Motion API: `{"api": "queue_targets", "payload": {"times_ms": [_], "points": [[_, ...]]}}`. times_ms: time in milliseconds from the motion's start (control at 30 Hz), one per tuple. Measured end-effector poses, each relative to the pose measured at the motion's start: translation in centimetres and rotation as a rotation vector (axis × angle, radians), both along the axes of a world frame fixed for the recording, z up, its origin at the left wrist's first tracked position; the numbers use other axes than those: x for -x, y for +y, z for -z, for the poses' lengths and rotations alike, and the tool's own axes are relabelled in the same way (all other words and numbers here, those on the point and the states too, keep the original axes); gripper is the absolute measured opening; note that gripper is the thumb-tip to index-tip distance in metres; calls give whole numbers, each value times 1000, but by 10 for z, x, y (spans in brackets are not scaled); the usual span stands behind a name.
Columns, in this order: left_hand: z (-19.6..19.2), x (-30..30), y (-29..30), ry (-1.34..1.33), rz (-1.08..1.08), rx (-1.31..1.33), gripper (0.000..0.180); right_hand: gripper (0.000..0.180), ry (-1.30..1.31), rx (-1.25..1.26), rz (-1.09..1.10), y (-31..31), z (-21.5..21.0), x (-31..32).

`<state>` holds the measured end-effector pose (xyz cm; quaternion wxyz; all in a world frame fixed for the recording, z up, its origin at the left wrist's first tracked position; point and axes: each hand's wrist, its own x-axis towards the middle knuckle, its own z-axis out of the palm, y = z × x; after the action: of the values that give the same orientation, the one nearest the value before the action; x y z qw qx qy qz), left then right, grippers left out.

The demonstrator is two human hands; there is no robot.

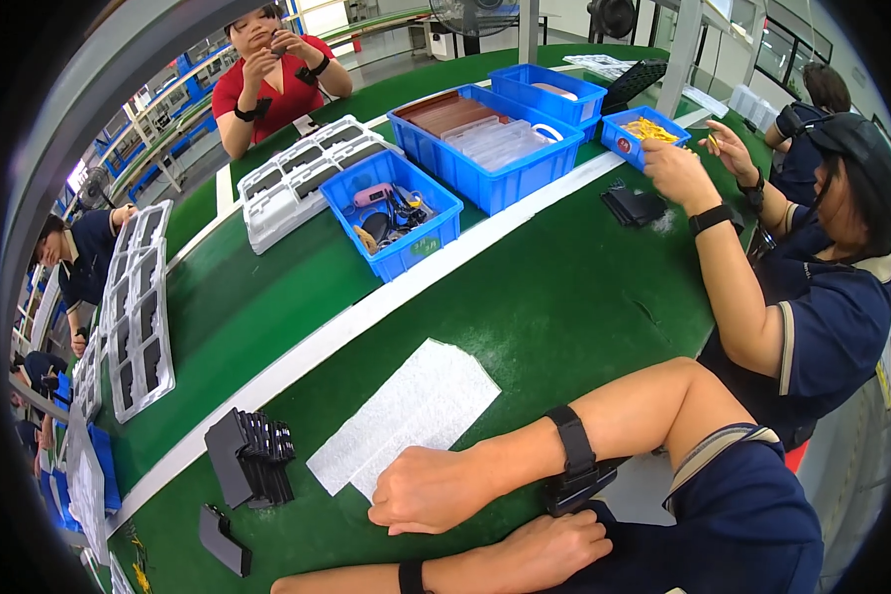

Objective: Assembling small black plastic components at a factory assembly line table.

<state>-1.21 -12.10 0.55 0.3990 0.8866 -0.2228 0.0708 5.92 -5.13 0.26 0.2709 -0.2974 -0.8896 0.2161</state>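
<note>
My right hand (426, 490) is curled into a fist beside the near edge of a white cloth-like sheet (426, 396), with nothing visible in it. A black strap with a black device (576, 487) is round my right wrist. My left hand (554, 546) lies below that device, across my body. Its fingers are folded in, and I cannot see anything held. To the left stand several stacked flat black plastic pieces (233, 460). One more black piece (225, 540) lies nearer.
A blue bin (406, 259) of small tools stands mid-table, with a larger blue bin (485, 178) of brown and clear sheets behind. White trays (134, 317) hold black parts at left. At right a co-worker (802, 267) handles something by a small blue bin (614, 139); another person sits opposite.
</note>
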Motion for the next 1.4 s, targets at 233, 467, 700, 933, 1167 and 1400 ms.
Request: {"api": "queue_targets", "payload": {"times_ms": [233, 467, 700, 933, 1167, 1400], "points": [[-3, -2, 2, 16, 19, -6, 8, 21, 33, -32, -8, 2, 1, 0], [-2, -1, 2, 38, 21, -14, 8, 21, 2, -16, -3, 2, 1, 0], [-1, -1, 0, 17, 9, 9, 8, 21, 16, 0, -8, 1, 0, 0], [0, -1, 1, -9, 3, 16, 7, 21, 20, -6, -4, 2, 0, 0], [-1, -1, 1, 18, 8, -3, 7, 22, 26, -15, 0, 1, 1, 0], [0, -1, 1, 1, 6, 11, 6, 21, 23, -13, 3, 1, 1, 0]]}}
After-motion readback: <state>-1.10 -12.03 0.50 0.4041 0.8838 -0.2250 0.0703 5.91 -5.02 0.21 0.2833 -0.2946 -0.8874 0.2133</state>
